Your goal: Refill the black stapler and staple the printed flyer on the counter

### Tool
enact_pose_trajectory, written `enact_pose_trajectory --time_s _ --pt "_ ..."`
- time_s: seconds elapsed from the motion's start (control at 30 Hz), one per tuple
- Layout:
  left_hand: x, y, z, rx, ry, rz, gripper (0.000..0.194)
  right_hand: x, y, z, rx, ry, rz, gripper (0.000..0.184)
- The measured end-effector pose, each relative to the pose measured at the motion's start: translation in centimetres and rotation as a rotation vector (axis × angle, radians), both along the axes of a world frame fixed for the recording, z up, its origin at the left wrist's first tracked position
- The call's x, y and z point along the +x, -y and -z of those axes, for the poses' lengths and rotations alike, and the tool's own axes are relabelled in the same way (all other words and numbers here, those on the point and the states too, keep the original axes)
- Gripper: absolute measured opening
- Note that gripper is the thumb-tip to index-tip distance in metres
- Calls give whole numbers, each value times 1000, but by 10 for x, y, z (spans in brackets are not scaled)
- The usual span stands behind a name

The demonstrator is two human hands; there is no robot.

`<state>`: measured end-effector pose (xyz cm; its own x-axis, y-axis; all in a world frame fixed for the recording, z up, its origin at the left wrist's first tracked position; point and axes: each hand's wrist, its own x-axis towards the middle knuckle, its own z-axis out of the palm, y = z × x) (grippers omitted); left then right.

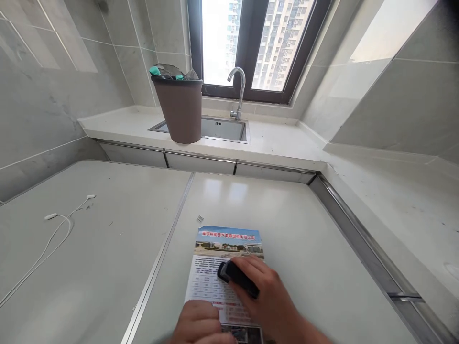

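Flyer, red heading ending "有限公司"; black stapler between right fingers, left fingers curled, hold unclear

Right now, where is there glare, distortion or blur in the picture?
Head view throughout: window washed out at left; two bright patches on the table; bin leaning, probably from wide-angle stretch; small print on the paper too blurred to read.

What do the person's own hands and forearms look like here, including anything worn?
The left hand and right hand are ungloved, with no rings visible. The visible part of the right forearm shows no sleeve or watch.
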<state>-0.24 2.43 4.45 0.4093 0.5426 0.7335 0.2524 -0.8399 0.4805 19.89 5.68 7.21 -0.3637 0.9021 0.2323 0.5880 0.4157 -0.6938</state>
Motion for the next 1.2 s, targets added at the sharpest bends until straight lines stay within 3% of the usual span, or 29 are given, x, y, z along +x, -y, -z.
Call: enact_pose_trajectory --time_s 0.13,0.23,0.33,0.47,0.67,0.77,0.9,1.07,1.2 --pt "7 -21 -16 -268 -69 -281 21 36 -7 0 9 23 25 42" --pt "12 -35 -14 -386 -250 -342 13 47 -12 -3 -27 100 40 59" --pt "14 -41 -8 -417 -384 -315 39 51 -13 -5 -53 134 25 49" --pt "12 -41 -2 -448 -429 -268 60 56 -13 -2 99 96 24 32" --pt "8 -42 -1 -458 -421 -275 72 58 -17 8 213 92 -80 43" --pt "8 -44 -2 -445 -444 -254 67 54 -18 14 199 85 -98 47" --pt "8 -48 -4 -450 -451 -217 43 54 -18 12 191 -26 -69 48" --pt "7 -50 -3 -477 -457 -206 30 73 -25 0 179 -255 130 16" --pt "8 -51 -6 -481 -454 -212 30 87 -34 1 26 -319 245 24"
